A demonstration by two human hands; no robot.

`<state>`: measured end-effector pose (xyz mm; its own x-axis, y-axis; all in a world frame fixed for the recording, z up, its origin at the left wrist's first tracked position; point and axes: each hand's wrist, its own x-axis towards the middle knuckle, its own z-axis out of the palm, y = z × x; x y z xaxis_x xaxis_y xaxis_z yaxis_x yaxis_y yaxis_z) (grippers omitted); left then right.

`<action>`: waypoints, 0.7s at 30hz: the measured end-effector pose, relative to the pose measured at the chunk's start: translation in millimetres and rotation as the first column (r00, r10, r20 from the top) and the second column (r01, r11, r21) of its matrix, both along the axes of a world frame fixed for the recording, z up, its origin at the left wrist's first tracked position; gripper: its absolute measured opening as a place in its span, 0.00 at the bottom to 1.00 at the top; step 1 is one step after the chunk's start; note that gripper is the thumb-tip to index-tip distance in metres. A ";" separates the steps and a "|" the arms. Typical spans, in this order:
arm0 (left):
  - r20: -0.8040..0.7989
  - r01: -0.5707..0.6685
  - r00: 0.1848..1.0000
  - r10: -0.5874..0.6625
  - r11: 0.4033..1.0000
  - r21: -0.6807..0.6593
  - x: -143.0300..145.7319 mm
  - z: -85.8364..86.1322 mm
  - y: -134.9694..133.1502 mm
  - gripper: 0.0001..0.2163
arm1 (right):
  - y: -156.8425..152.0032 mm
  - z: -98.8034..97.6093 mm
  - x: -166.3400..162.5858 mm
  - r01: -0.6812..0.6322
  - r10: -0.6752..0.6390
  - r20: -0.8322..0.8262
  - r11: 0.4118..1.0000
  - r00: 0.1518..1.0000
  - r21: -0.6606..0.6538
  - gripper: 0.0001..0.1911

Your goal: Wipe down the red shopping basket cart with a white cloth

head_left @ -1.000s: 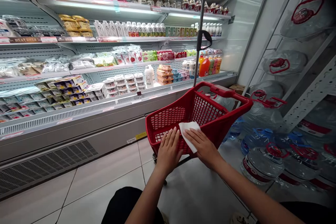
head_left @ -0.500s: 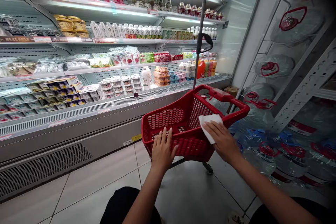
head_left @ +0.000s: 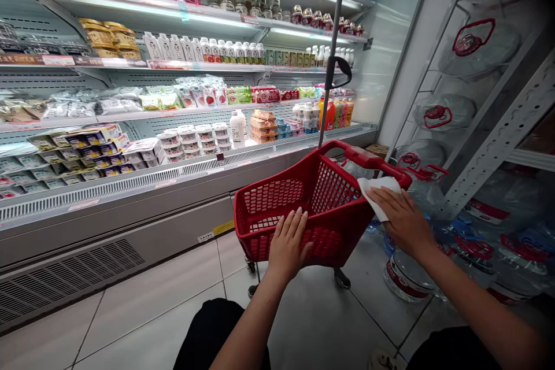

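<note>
A small red plastic shopping cart stands on the tiled floor in front of me, its basket walls pierced with holes. My left hand lies on the rim of its near side, fingers stretched out and holding nothing. Farther right, my right hand presses a folded white cloth against the rim by the cart's red handle. The palm side of the right hand is hidden. A grey pole with a black hook rises from the cart.
An open refrigerated display case with yogurt cups, bottles and bags runs along the left and back. Large water bottles stand on the floor at right, and several more lie on a rack. My knees frame the bottom edge.
My right hand has moved the white cloth right along the rim toward the handle. My left hand has shifted right along the near side. The view has turned slightly.
</note>
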<state>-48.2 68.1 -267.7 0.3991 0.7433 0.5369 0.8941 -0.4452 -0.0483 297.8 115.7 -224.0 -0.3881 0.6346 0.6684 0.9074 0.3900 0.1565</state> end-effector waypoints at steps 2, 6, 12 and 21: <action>0.003 -0.010 1.000 0.010 1.000 0.001 3.5 -1.2 1.6 0.35 | 0.0 -5.4 -5.4 0.021 -0.021 -0.014 1.000 1.000 0.004 0.39; 0.001 -0.022 1.000 0.022 1.000 0.004 9.5 -2.1 2.2 0.35 | -8.3 -23.9 -59.3 -0.109 0.112 0.042 0.993 0.993 -0.051 0.42; 0.014 -0.039 0.999 0.039 0.999 0.006 5.2 -0.6 2.4 0.34 | -14.8 -27.7 -64.5 -0.215 0.234 0.145 0.967 0.961 -0.136 0.43; 0.051 -0.370 0.923 0.382 0.915 -0.159 -53.8 -5.6 6.4 0.26 | 5.5 -28.8 13.0 0.049 -0.051 -0.039 0.997 0.998 -0.057 0.41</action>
<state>-102.0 74.5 -273.3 0.0358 0.9015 0.4314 0.9950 -0.0724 0.0686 310.8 121.3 -252.8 -0.3285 0.6894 0.6456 0.9310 0.3513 0.0986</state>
